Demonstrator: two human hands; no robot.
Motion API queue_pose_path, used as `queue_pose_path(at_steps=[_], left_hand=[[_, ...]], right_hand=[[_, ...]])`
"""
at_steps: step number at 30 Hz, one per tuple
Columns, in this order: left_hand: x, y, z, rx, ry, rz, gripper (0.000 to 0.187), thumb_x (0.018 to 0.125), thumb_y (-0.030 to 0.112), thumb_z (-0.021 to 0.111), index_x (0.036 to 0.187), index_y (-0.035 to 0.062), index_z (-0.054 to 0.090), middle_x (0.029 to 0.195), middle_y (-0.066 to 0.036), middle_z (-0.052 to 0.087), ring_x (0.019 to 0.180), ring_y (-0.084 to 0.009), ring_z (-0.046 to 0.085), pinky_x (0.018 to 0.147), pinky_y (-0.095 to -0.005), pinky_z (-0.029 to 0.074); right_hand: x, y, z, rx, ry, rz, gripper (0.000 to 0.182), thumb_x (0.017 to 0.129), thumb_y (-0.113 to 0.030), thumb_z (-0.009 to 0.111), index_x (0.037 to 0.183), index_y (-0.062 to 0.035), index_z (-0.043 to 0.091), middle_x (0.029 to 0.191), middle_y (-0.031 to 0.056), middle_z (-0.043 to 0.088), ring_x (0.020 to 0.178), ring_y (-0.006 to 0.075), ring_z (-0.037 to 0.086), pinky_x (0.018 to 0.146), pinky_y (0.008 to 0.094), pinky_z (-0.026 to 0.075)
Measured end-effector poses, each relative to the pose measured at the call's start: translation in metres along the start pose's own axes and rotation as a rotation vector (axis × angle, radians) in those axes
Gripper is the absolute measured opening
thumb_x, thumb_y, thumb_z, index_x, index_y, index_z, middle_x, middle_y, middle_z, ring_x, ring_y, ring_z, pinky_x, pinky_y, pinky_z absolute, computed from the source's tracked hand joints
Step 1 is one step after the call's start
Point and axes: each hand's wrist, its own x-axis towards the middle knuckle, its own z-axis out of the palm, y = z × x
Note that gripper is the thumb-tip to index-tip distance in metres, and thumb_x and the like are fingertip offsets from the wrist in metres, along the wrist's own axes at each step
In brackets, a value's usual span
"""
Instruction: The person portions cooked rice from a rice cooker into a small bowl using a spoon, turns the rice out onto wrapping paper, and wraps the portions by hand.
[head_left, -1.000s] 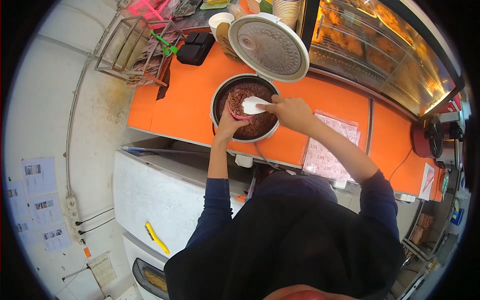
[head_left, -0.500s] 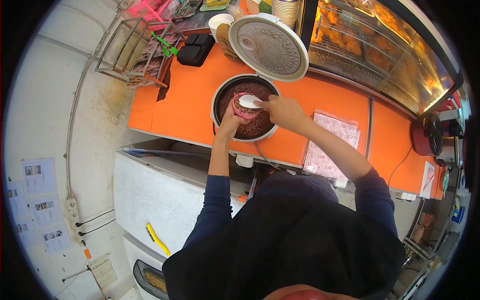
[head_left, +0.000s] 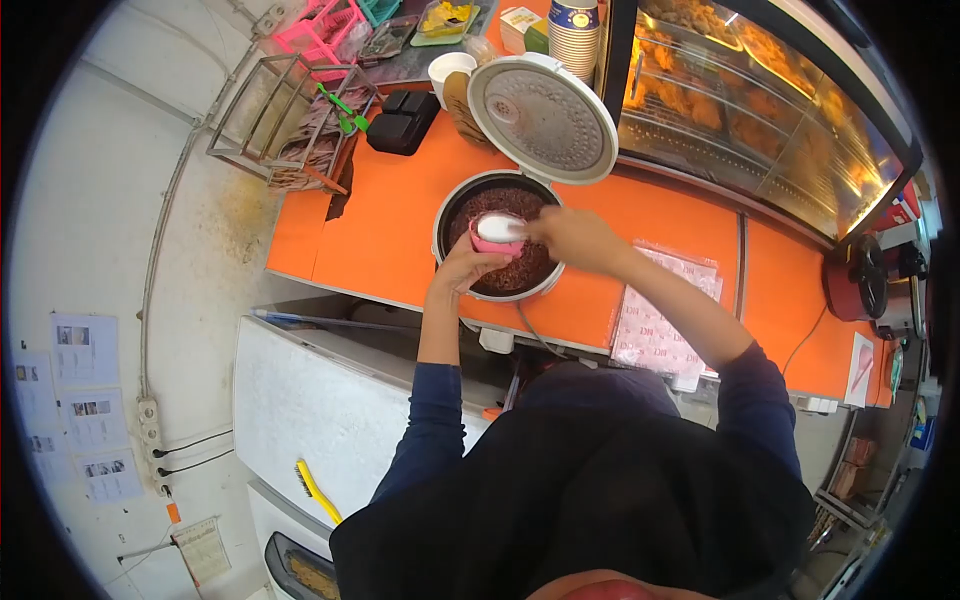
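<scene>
My left hand (head_left: 466, 266) is wrapped round a small pink cup (head_left: 497, 247) above an open rice cooker (head_left: 548, 284). In my right hand (head_left: 575, 240) is a white rice paddle (head_left: 498, 227), its blade over the mouth of the cup and hiding most of what is inside. Dark reddish-brown rice (head_left: 524, 275) fills the cooker pot below both hands. The cooker's lid (head_left: 545, 120) stands raised at the back, its inner face spotted with moisture.
Printed pink-and-white wrappers (head_left: 665, 315) lie right of the cooker on the orange counter (head_left: 385, 235). A lit glass cabinet (head_left: 740, 110) with fried food stands behind. At the left are a black box (head_left: 402, 122) and a metal rack (head_left: 275, 125). A white freezer (head_left: 320, 400) is below.
The paddle's blade has tipped and slid down over the cup, covering the rice that showed there before. The cup's pink side now faces me more. The whole view has shifted slightly.
</scene>
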Motion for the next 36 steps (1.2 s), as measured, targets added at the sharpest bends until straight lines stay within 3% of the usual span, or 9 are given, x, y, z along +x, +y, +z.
queue_pose_path(at_steps=[2, 8, 10, 16, 18, 24, 29, 31, 36], left_hand=[[0.001, 0.0, -0.014, 0.063, -0.152, -0.021, 0.068, 0.067, -0.015, 0.071, 0.127, 0.0024, 0.046, 0.116, -0.011, 0.06, 0.105, -0.0226, 0.063, 0.085, -0.0327, 0.057], [0.001, -0.013, -0.009, 0.02, -0.082, -0.11, 0.078, 0.063, -0.016, 0.073, 0.132, 0.0056, 0.041, 0.121, -0.01, 0.056, 0.109, -0.0207, 0.06, 0.087, -0.0334, 0.056], [-0.002, -0.01, 0.003, 0.025, 0.008, 0.044, 0.081, 0.065, -0.016, 0.071, 0.135, 0.0049, 0.037, 0.126, -0.011, 0.052, 0.113, -0.0233, 0.058, 0.087, -0.0317, 0.055], [0.007, -0.015, -0.002, 0.383, 0.052, 0.199, 0.083, 0.06, -0.013, 0.077, 0.13, 0.0072, 0.038, 0.121, -0.007, 0.051, 0.115, -0.0204, 0.052, 0.094, -0.034, 0.051], [0.003, -0.024, -0.002, 0.175, 0.113, 0.232, 0.084, 0.057, -0.01, 0.079, 0.128, 0.0065, 0.039, 0.122, -0.008, 0.051, 0.116, -0.0206, 0.051, 0.096, -0.034, 0.049], [0.0, -0.016, 0.017, 0.271, 0.229, 0.274, 0.089, 0.053, -0.007, 0.081, 0.129, 0.007, 0.037, 0.121, -0.008, 0.049, 0.116, -0.0212, 0.048, 0.099, -0.0338, 0.043], [-0.001, -0.022, 0.018, 0.275, 0.192, 0.336, 0.087, 0.059, -0.001, 0.083, 0.132, 0.0064, 0.036, 0.126, -0.009, 0.048, 0.121, -0.0217, 0.046, 0.102, -0.0349, 0.04], [0.003, -0.024, 0.019, 0.333, 0.228, 0.41, 0.091, 0.06, 0.0, 0.082, 0.135, 0.0075, 0.032, 0.13, -0.011, 0.043, 0.124, -0.0236, 0.042, 0.104, -0.0357, 0.038], [0.016, -0.038, 0.015, 0.612, 0.313, 0.597, 0.098, 0.064, 0.006, 0.081, 0.142, 0.0031, 0.022, 0.137, -0.017, 0.03, 0.131, -0.0311, 0.033, 0.108, -0.0401, 0.031]], right_hand=[[-0.006, -0.016, 0.003, 0.019, -0.043, 0.062, 0.047, 0.078, -0.013, 0.059, 0.123, -0.0265, 0.062, 0.091, 0.012, 0.061, 0.085, 0.0291, 0.064, 0.066, 0.0433, 0.052], [0.005, 0.011, 0.001, 0.027, -0.112, -0.024, 0.047, 0.079, -0.011, 0.059, 0.124, -0.026, 0.061, 0.091, 0.0135, 0.062, 0.079, 0.0313, 0.066, 0.066, 0.0441, 0.053], [0.015, 0.011, -0.013, 0.132, -0.049, 0.162, 0.042, 0.079, -0.012, 0.059, 0.121, -0.0183, 0.062, 0.09, 0.0152, 0.062, 0.077, 0.0335, 0.066, 0.066, 0.0449, 0.053], [0.001, -0.036, 0.035, 0.001, 0.003, 0.203, 0.026, 0.079, -0.013, 0.059, 0.104, -0.0072, 0.062, 0.09, 0.0192, 0.063, 0.079, 0.0359, 0.066, 0.068, 0.0458, 0.053], [0.007, -0.022, 0.022, 0.022, 0.019, 0.132, 0.03, 0.078, -0.012, 0.06, 0.107, -0.0058, 0.061, 0.09, 0.0203, 0.063, 0.08, 0.0358, 0.066, 0.068, 0.0457, 0.053], [0.01, -0.049, 0.019, 0.027, -0.006, 0.272, 0.043, 0.078, -0.007, 0.058, 0.121, -0.0092, 0.059, 0.098, 0.0199, 0.061, 0.085, 0.036, 0.064, 0.072, 0.0466, 0.052], [0.018, -0.013, 0.015, -0.004, -0.045, 0.046, 0.046, 0.076, -0.005, 0.057, 0.122, -0.0084, 0.058, 0.094, 0.0206, 0.063, 0.082, 0.0389, 0.065, 0.072, 0.0468, 0.052], [0.024, -0.008, 0.01, 0.183, 0.206, 0.232, 0.045, 0.075, -0.005, 0.057, 0.12, -0.0086, 0.06, 0.093, 0.021, 0.064, 0.082, 0.0391, 0.064, 0.072, 0.0472, 0.052], [0.018, -0.046, 0.025, 0.065, 0.119, 0.376, 0.032, 0.075, -0.006, 0.055, 0.107, -0.0032, 0.063, 0.094, 0.0223, 0.064, 0.084, 0.0384, 0.064, 0.073, 0.0491, 0.052]])
